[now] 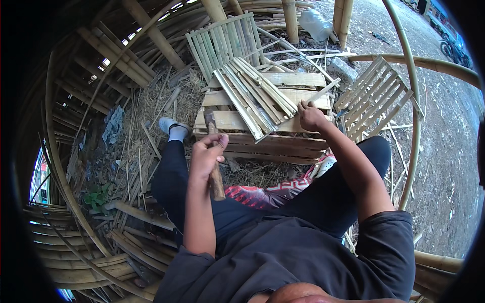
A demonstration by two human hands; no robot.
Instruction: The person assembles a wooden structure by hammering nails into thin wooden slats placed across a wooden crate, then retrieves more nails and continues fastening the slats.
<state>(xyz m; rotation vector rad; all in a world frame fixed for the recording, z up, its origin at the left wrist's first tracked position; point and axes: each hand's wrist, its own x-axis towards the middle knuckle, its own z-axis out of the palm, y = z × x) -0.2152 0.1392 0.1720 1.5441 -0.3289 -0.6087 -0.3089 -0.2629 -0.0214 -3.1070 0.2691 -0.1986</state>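
Observation:
My left hand [206, 154] is wrapped round the wooden handle of a hammer [216, 183], its dark metal head [209, 118] pointing away from me. The hammer is raised in front of a low slatted wooden crate [273, 143]. On the crate's top lies a slanting panel of split bamboo slats [255, 98], its near corner hanging over the front edge. My right hand [311, 116] is closed at the panel's right end, fingertips against the slat ends; what they pinch is hidden. A loose bamboo strip [325, 91] runs up and right from beside its knuckles.
A slatted bamboo panel [222, 43] leans behind the crate; another bamboo rack [375, 96] stands at its right. Farther back are a clear plastic jug [316, 24] and a grey block [342, 69]. Bamboo poles [413, 101] frame the space. Scraps and straw litter the ground. My legs flank the crate.

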